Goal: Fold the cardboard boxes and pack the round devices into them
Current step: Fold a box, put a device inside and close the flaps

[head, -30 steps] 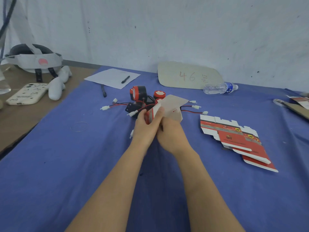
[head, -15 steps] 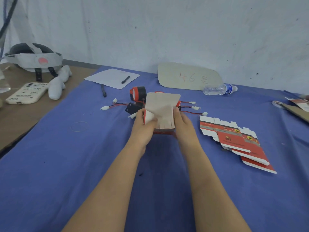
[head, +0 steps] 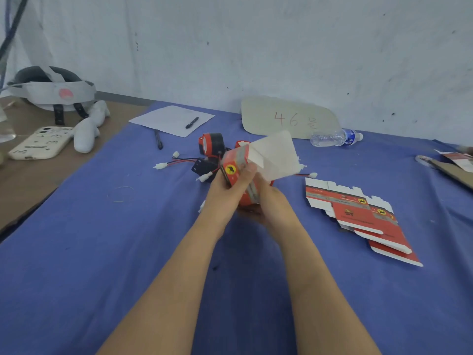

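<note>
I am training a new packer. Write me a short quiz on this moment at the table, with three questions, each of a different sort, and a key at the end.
1. True or false: the left hand and the right hand both grip the red box.
2. The flat boxes lie: A) on the blue cloth, to the right of the hands; B) under the water bottle; C) on the phone.
3. Fill in: the cardboard sign shows the number ___.
Key: 1 true; 2 A; 3 46.
</note>
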`<state>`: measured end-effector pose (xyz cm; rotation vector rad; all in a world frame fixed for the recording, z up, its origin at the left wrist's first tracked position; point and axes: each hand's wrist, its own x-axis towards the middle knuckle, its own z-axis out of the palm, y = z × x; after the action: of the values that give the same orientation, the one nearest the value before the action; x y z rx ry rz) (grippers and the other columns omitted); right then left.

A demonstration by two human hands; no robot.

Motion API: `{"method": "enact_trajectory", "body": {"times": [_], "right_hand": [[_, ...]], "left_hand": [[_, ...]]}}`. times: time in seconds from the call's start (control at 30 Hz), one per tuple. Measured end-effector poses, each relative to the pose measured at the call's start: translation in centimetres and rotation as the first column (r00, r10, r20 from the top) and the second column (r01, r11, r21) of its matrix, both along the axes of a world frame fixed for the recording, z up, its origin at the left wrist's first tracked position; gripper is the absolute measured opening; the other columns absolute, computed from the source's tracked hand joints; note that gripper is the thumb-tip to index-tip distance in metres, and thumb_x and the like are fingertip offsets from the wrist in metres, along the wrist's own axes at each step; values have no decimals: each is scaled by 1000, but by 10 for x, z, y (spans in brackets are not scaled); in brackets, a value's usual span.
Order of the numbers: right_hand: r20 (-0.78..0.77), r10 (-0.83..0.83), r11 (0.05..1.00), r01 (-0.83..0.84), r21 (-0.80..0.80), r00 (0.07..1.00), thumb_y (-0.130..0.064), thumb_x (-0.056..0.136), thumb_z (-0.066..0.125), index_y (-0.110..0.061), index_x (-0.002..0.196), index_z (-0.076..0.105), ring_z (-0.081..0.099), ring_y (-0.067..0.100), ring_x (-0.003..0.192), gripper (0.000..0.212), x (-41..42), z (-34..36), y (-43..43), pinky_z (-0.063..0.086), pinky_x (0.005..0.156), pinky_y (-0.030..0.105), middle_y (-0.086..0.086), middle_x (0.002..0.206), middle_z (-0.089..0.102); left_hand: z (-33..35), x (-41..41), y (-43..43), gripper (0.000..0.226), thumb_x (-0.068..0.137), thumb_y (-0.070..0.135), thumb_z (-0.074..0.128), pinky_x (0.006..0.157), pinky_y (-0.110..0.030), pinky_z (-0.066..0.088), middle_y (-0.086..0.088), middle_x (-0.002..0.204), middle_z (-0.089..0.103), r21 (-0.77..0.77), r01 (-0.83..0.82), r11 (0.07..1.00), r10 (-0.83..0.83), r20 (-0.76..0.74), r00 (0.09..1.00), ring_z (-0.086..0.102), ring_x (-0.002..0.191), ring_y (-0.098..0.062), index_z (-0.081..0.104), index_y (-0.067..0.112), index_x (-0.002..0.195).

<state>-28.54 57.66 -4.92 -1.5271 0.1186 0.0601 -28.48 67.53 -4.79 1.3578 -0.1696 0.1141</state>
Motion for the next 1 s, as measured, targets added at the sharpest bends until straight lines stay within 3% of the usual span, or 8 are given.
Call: {"method": "enact_trajectory", "body": {"times": [0.1,0.17,0.23,0.3,0.57,0.7,0.83,1.0], "right_hand": [[166,-58,990,79,-120,984,-39,98,47,-22,123,56,63,18,109,31,0,0,5,52,95,39,1,119,65],[255,-190,978,159,136,948,-41,99,43,-25,122,58,62,14,108,31,0,5,-2,52,93,35,0,121,65],[169,-207,881,108,461,964,-50,99,34,-24,114,62,65,14,105,40,2,13,-11,55,87,32,1,117,68],[70,-172,814,102,572,983,-51,99,35,-19,112,63,67,19,102,45,2,15,-17,54,81,31,1,108,72],[94,63,881,-100,463,994,-27,97,50,-14,116,62,66,23,106,26,-3,11,-21,52,93,38,6,113,70],[140,-138,979,113,171,980,-21,101,45,-13,93,65,66,16,86,23,-1,4,-19,56,70,25,4,92,69],[-136,-86,933,127,335,987,-26,98,51,-11,72,57,38,9,42,30,1,2,-15,31,36,16,0,52,46],[-265,-122,952,188,242,956,-15,96,44,-11,74,52,30,8,39,24,4,-5,-5,24,35,16,1,54,47]], "left_hand": [[-5,0,0,70,66,63,59,82,-20,52,9,112,69,-29,-62,998,61,-32,998,66,102,-4,59,25,125],[-3,3,3,66,69,64,58,83,-24,53,6,110,70,-33,-95,995,92,-81,992,67,100,-7,61,25,123],[-2,5,5,59,69,66,57,72,-19,54,8,98,70,-29,-129,991,124,-115,986,67,87,-2,63,28,113],[-2,3,4,65,60,73,52,62,-17,51,11,90,69,-7,-151,988,149,-130,980,65,78,1,64,29,107],[-1,8,10,55,80,77,36,91,-43,54,4,94,68,-40,-186,982,169,-267,949,65,95,-17,63,31,95],[-3,3,4,61,73,79,38,94,-43,51,6,103,69,-18,-120,993,114,-195,974,63,104,-16,63,32,104],[2,-5,4,77,76,71,40,78,-32,58,-7,122,67,-338,192,921,-259,-166,952,64,111,-20,56,19,131],[5,-5,1,82,70,66,43,99,-41,49,-7,127,64,-347,163,924,-224,-145,964,61,117,-22,53,18,135]]}}
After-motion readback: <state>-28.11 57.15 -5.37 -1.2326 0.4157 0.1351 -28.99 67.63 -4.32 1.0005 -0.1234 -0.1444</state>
